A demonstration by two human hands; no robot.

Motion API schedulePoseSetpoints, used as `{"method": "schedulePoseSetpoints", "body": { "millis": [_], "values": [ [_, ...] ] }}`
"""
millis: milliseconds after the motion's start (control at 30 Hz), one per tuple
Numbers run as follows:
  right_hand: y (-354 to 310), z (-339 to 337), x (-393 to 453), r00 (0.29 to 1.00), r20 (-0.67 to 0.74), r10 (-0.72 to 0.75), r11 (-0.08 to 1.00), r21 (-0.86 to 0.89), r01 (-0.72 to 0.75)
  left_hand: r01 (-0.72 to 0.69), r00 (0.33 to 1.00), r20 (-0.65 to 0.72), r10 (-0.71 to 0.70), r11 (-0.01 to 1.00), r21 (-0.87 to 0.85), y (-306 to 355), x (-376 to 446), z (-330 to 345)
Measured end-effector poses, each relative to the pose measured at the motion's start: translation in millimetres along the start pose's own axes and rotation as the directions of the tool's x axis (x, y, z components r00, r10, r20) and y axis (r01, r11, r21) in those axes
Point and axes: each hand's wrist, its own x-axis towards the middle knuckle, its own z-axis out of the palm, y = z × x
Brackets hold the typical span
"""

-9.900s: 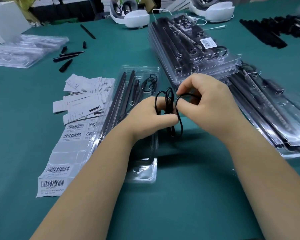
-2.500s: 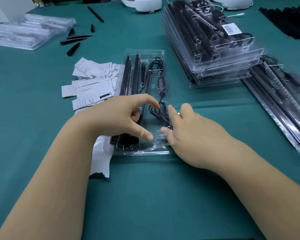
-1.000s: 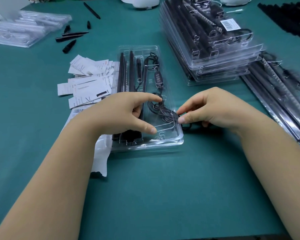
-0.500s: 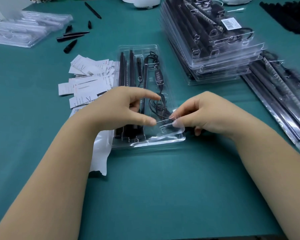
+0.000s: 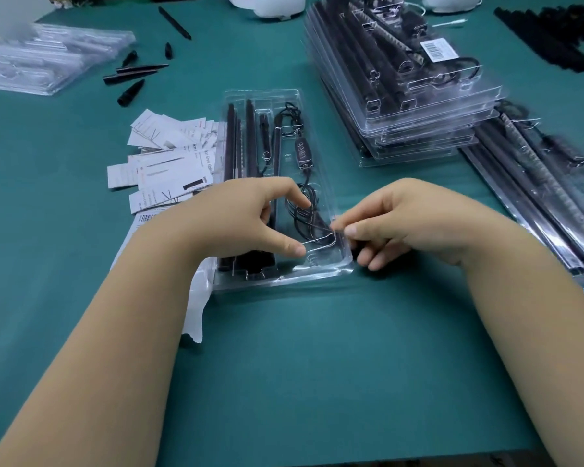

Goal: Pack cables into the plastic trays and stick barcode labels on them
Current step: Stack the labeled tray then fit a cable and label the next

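A clear plastic tray (image 5: pixel 331 183) lies on the green table, holding black rods and a black cable (image 5: pixel 304 214) with an inline controller. The cable's coiled end sits in the tray's near right pocket. My left hand (image 5: pixel 246 217) rests on the tray with its index finger and thumb pressing either side of the coil. My right hand (image 5: pixel 402 220) pinches the cable's end at the tray's right rim. A strip of barcode labels (image 5: pixel 196 298) pokes out from under the tray's left side.
A stack of packed trays (image 5: pixel 429 106) with one barcode label stands at the back right, more packed trays (image 5: pixel 553 197) to its right. Loose paper leaflets (image 5: pixel 169 156) lie left of the tray. Empty trays (image 5: pixel 44 62) and black pen-like parts (image 5: pixel 132 74) sit far left.
The coiled cable went from my hands in the air into the tray's near pocket. Over the last second my right hand kept pinching the cable end at the rim and shifted slightly.
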Motion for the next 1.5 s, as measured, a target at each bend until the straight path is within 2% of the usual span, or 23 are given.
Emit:
{"method": "schedulePoseSetpoints", "body": {
  "millis": [100, 200, 267, 333, 367, 433, 500, 600, 700, 767, 833, 900, 1000, 1133, 1233, 1367, 1433, 1500],
  "values": [
    [1.3, -3.6, -3.0, 0.999, 0.03, 0.023, 0.998, 0.062, -0.025, 0.002, 1.0, 0.01, -0.002, 1.0, 0.025, 1.3, 0.0, 0.3],
    [1.8, -8.1, -0.7, 0.993, -0.103, 0.064, 0.994, 0.095, -0.054, -0.006, 1.0, 0.016, 0.006, 0.999, 0.046, 2.0, -1.7, 0.8],
    [5.0, -12.7, 3.1, 0.975, -0.222, 0.029, 0.989, -0.138, -0.06, -0.009, 1.0, 0.016, 0.008, 0.999, 0.044, 2.8, -1.8, 1.1],
    [8.4, -11.7, 8.4, 0.965, -0.252, -0.076, 0.9, -0.435, -0.043, -0.015, 1.0, 0.009, 0.015, 0.999, 0.049, 2.9, -2.5, 1.2],
    [8.9, -7.8, 10.2, 0.963, -0.244, -0.116, 0.85, -0.525, -0.03, -0.018, 1.0, 0.003, 0.018, 0.998, 0.053, 2.8, -3.1, 1.6],
    [7.3, 1.1, 11.2, 0.952, -0.248, -0.177, 0.801, -0.599, -0.008, -0.018, 1.0, -0.012, 0.019, 0.998, 0.057, 2.6, -4.4, 2.7],
    [6.6, 4.8, 11.9, 0.946, -0.241, -0.215, 0.801, -0.597, 0.03, -0.018, 1.0, -0.02, 0.019, 0.998, 0.057, 2.8, -4.9, 3.1],
    [6.8, 4.5, 12.2, 0.963, -0.204, -0.175, 0.832, -0.553, 0.033, -0.025, 0.999, -0.018, 0.026, 0.999, 0.045, 2.8, -4.9, 2.6],
    [6.5, 3.4, 13.3, 0.961, -0.248, -0.123, 0.899, -0.438, 0.002, -0.026, 0.999, -0.028, 0.027, 0.999, 0.027, 0.7, -4.3, 2.7],
    [5.6, 1.8, 12.1, 0.951, -0.304, -0.048, 0.975, -0.222, -0.022, -0.026, 0.999, -0.034, 0.026, 0.999, 0.026, 1.0, -4.1, 3.0],
    [3.2, 2.0, 10.2, 0.95, -0.312, 0.025, 0.999, 0.033, -0.016, -0.026, 0.999, -0.027, 0.027, 0.999, 0.025, 1.7, -4.8, 2.8],
    [2.0, 4.1, 10.8, 0.944, -0.327, 0.047, 0.981, 0.195, 0.019, -0.025, 1.0, -0.014, 0.026, 0.999, 0.037, 2.9, -5.9, 2.0],
    [1.8, 7.9, 13.8, 0.925, -0.377, 0.051, 0.945, 0.318, 0.078, -0.001, 1.0, 0.006, 0.001, 0.997, 0.079, 5.7, -8.6, 2.5],
    [0.2, 11.8, 15.0, 0.937, -0.34, 0.083, 0.815, 0.564, 0.132, 0.019, 0.999, -0.053, -0.007, 0.975, 0.221, 13.7, -12.1, 13.0],
    [0.3, 12.3, 16.4, 0.924, -0.371, 0.096, 0.774, 0.611, 0.165, 0.007, 0.994, -0.109, 0.029, 0.949, 0.316, 16.4, -11.1, 19.4],
    [1.6, 19.3, 19.4, 0.915, -0.394, 0.087, 0.728, 0.652, 0.212, -0.035, 0.996, -0.073, 0.052, 0.975, 0.22, 15.3, -9.9, 15.8],
    [5.6, 25.0, 24.3, 0.895, -0.443, 0.056, 0.792, 0.565, 0.23, -0.048, 0.995, -0.073, 0.066, 0.973, 0.227, 17.1, -10.5, 15.6],
    [9.8, 28.7, 29.7, 0.85, -0.527, -0.013, 0.895, 0.373, 0.245, -0.048, 0.993, -0.093, 0.074, 0.966, 0.255, 17.9, -10.9, 16.3]
  ]
}}
